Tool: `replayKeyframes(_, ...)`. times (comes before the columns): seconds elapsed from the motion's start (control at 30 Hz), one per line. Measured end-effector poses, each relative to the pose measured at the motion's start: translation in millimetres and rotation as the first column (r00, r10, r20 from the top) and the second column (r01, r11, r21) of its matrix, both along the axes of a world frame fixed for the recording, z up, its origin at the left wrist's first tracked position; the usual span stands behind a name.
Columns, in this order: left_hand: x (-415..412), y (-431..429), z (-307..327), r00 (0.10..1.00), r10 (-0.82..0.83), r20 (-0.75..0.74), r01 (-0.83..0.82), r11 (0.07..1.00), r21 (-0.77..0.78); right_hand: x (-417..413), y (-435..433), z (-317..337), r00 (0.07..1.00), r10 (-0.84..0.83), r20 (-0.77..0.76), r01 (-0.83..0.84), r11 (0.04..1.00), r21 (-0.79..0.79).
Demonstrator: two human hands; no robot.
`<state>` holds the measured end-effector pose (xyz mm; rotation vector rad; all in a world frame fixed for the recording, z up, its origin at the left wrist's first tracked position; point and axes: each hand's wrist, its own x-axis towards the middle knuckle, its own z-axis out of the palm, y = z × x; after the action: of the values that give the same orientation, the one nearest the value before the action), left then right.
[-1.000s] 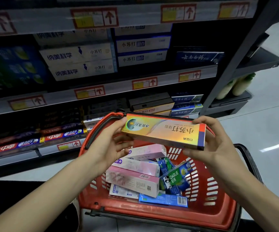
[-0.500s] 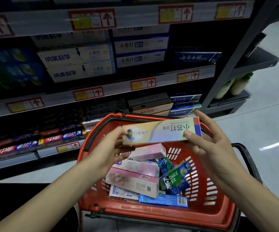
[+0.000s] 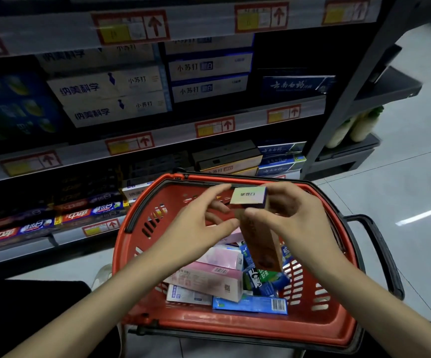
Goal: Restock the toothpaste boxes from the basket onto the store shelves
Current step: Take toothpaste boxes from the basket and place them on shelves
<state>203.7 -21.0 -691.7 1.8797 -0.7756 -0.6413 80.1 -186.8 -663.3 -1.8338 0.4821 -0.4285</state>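
An orange-yellow toothpaste box [image 3: 250,198] stands on end above the red basket [image 3: 209,324], its small end flap facing me. My right hand [image 3: 295,223] grips it near the top, thumb across the front and fingers behind. The fingers of my left hand [image 3: 196,228] are stretched out, their tips touching the box's left side. Several more boxes lie in the basket: pink ones [image 3: 209,280], a green Darlie box [image 3: 263,277] and a blue box [image 3: 250,304].
Store shelves [image 3: 157,140] with red-arrow price tags rise right behind the basket, stocked with white, blue and dark toothpaste boxes. A black handle [image 3: 379,254] sticks out at the basket's right. Pale floor and a low dark rack with bottles [image 3: 351,130] lie to the right.
The box has swung from lying flat across both hands to standing on end. My right hand moved left to grip its top, and my left hand's fingers loosened to a touch.
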Motion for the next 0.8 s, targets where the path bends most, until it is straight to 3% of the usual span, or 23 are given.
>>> replayKeyframes(0.13, -1, -3, 2, 0.997, -0.033, -0.074, 0.031, 0.999, -0.021, 1, 2, -2, 0.993, 0.105, -0.051, -0.105, 0.994, -0.002)
replayKeyframes(0.27, 2, -2, 4, 0.975, 0.149, -0.166, -0.154, 0.988, -0.022, 1, -9, -3, 0.973, 0.143, -0.183, -0.149, 0.989, -0.016)
replayKeyframes(0.37, 11, 4, 6, 0.866, 0.313, -0.390, -0.353, 0.935, -0.036, -3, -23, -4, 0.954, 0.006, -0.300, -0.023, 0.998, -0.052)
replayKeyframes(0.43, 18, 8, 8, 0.786, 0.338, -0.518, -0.433, 0.898, -0.071, -8, -31, -5, 0.948, -0.124, -0.292, 0.102, 0.991, -0.089)
replayKeyframes(0.53, 22, 12, 14, 0.687, 0.306, -0.659, -0.500, 0.857, -0.123, -10, -37, 0, 0.940, -0.235, -0.249, 0.268, 0.957, 0.109)
replayKeyframes(0.63, 21, 12, 18, 0.621, 0.252, -0.742, -0.518, 0.843, -0.147, -6, -37, 8, 0.948, -0.222, -0.230, 0.296, 0.880, 0.372)
replayKeyframes(0.8, 13, 7, 16, 0.637, 0.191, -0.747, -0.421, 0.898, -0.129, -1, -33, 14, 0.968, -0.207, -0.139, 0.249, 0.796, 0.552)
